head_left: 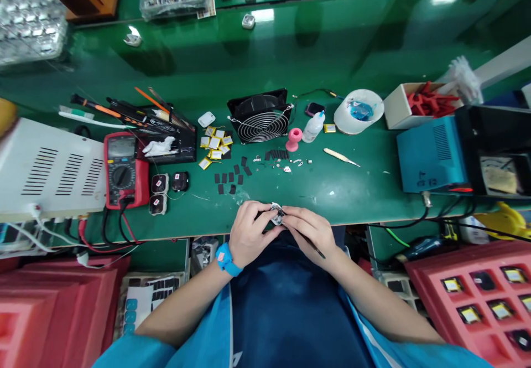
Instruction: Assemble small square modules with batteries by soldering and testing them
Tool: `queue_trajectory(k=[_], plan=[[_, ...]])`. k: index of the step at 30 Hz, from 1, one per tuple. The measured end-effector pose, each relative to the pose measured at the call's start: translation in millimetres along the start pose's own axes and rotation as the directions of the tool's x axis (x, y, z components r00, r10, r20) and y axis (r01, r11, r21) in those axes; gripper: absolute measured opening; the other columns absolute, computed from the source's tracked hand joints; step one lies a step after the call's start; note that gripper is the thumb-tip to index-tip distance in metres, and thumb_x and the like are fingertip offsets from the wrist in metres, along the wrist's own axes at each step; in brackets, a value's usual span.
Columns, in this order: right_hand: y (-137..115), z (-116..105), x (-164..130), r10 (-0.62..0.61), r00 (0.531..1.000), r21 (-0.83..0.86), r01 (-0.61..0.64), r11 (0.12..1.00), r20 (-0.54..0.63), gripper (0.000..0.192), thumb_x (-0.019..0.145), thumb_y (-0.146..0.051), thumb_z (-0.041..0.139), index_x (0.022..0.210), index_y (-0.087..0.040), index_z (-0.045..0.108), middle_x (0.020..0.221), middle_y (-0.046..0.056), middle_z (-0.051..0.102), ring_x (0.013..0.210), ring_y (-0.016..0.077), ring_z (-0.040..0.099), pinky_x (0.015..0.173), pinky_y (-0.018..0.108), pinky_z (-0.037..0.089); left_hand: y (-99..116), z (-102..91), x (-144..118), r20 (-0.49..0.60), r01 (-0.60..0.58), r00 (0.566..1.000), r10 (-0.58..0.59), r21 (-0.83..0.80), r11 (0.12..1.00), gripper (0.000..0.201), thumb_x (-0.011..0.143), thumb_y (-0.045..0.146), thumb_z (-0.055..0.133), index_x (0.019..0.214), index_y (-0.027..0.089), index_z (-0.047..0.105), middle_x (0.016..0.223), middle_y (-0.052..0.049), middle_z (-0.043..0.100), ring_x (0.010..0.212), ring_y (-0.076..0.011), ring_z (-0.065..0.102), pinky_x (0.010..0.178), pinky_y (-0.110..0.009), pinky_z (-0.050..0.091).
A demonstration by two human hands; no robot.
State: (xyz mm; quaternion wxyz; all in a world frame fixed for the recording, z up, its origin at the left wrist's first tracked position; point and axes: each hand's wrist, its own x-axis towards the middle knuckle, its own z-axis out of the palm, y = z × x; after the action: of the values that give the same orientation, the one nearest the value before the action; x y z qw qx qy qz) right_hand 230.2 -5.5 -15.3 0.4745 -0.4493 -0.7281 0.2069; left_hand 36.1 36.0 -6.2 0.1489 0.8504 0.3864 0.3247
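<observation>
Silver-white and dark inside, the small case (277, 213) sits between your two hands, raised in front of your body at the near edge of the green bench (373, 185). Your left hand (250, 228) pinches it, thumb and fingers closed against its left side. Your right hand (315, 227) comes in from the other side, its fingers curled round a thin dark tool (313, 245) that slants back across the palm; the fingertips reach the case, but whether the tool's working end touches it you cannot tell, as the fingers cover it. Expect the case to be very light and fairly stiff at the shell, perhaps a little slippery on its smooth outside, with the inside the fragile part. Hold it by the outer rim, on opposite edges, with just enough pressure to stop it turning, and keep your fingertips off the dark middle. The tool looks slim and light, best held close to its working end for control. Beyond your hands, small black pads (231, 177) lie scattered near a heap of yellow-edged batteries (214, 142), with a fan (263, 124) behind and a pale-handled knife (338, 155) off to the right.
</observation>
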Motion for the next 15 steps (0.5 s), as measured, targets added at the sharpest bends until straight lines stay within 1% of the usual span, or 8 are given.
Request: queue_trajectory(k=[3, 6, 8, 10, 11, 13, 15], plan=[[-1, 0, 2, 0.048, 0.999, 0.065, -0.047, 0.997, -0.023, 0.033, 0.095, -0.006, 0.061, 0.121, -0.023, 0.073, 0.115, 0.011, 0.079, 0.104, 0.0217, 0.077, 0.088, 0.034, 0.066, 0, 0.2, 0, -0.002, -0.005, 1.000, 0.005, -0.003, 1.000, 0.024, 0.093, 0.033, 0.075, 0.110, 0.018, 0.066, 0.103, -0.009, 0.069, 0.093, -0.0220, 0.064, 0.080, -0.038, 0.058], [-5, -1, 7, 0.168, 0.984, 0.180, -0.156, 0.971, -0.055, 0.028, 0.095, -0.009, 0.063, 0.113, -0.025, 0.077, 0.106, 0.008, 0.081, 0.097, 0.0216, 0.079, 0.084, 0.033, 0.066, 0, 1.1, -1, 0.000, -0.009, 1.000, 0.009, 0.002, 1.000, 0.026, 0.092, 0.034, 0.075, 0.110, 0.017, 0.065, 0.103, -0.010, 0.068, 0.093, -0.0227, 0.063, 0.079, -0.038, 0.057], [-7, -2, 10, 0.268, 0.961, 0.263, -0.242, 0.934, -0.068, 0.023, 0.094, -0.010, 0.065, 0.105, -0.025, 0.079, 0.101, 0.007, 0.082, 0.092, 0.0211, 0.080, 0.082, 0.033, 0.066, 0, 1.7, -1, 0.003, -0.004, 1.000, 0.004, 0.007, 1.000, 0.027, 0.092, 0.035, 0.075, 0.110, 0.018, 0.065, 0.104, -0.010, 0.068, 0.093, -0.0231, 0.063, 0.079, -0.038, 0.057], [-7, -4, 14, 0.387, 0.917, 0.355, -0.333, 0.873, -0.091, 0.017, 0.093, -0.014, 0.068, 0.096, -0.026, 0.080, 0.097, 0.005, 0.082, 0.089, 0.0207, 0.080, 0.081, 0.033, 0.066, 1, 1.2, -2, 0.021, 0.013, 1.000, -0.013, 0.009, 1.000, 0.027, 0.092, 0.034, 0.075, 0.111, 0.019, 0.064, 0.104, -0.009, 0.068, 0.093, -0.0232, 0.063, 0.080, -0.038, 0.057], [-5, -6, 16, 0.456, 0.884, 0.402, -0.382, 0.832, -0.106, 0.013, 0.092, -0.017, 0.070, 0.093, -0.025, 0.080, 0.094, 0.005, 0.082, 0.088, 0.0206, 0.080, 0.081, 0.033, 0.066, 1, 0.3, -2, 0.035, 0.030, 0.999, -0.030, 0.004, 1.000, 0.028, 0.092, 0.034, 0.075, 0.113, 0.019, 0.063, 0.104, -0.009, 0.067, 0.093, -0.0233, 0.063, 0.081, -0.038, 0.057], [1, -10, 22, 0.588, 0.798, 0.476, -0.469, 0.744, -0.132, 0.006, 0.090, -0.026, 0.074, 0.088, -0.024, 0.079, 0.090, 0.004, 0.082, 0.082, 0.0201, 0.079, 0.077, 0.033, 0.067, 2, -3.2, 0, 0.072, 0.079, 0.994, -0.077, -0.022, 0.997, 0.035, 0.092, 0.038, 0.075, 0.118, 0.019, 0.060, 0.108, -0.009, 0.066, 0.098, -0.0244, 0.064, 0.086, -0.040, 0.057], [10, -16, 29, 0.669, 0.727, 0.505, -0.523, 0.686, -0.156, 0.013, 0.087, -0.035, 0.077, 0.085, -0.022, 0.077, 0.085, 0.004, 0.080, 0.073, 0.0187, 0.077, 0.068, 0.032, 0.066, 1, -8.5, 4, 0.107, 0.138, 0.986, -0.130, -0.073, 0.988, 0.047, 0.090, 0.045, 0.076, 0.123, 0.018, 0.056, 0.117, -0.012, 0.064, 0.108, -0.0265, 0.064, 0.091, -0.042, 0.058]])
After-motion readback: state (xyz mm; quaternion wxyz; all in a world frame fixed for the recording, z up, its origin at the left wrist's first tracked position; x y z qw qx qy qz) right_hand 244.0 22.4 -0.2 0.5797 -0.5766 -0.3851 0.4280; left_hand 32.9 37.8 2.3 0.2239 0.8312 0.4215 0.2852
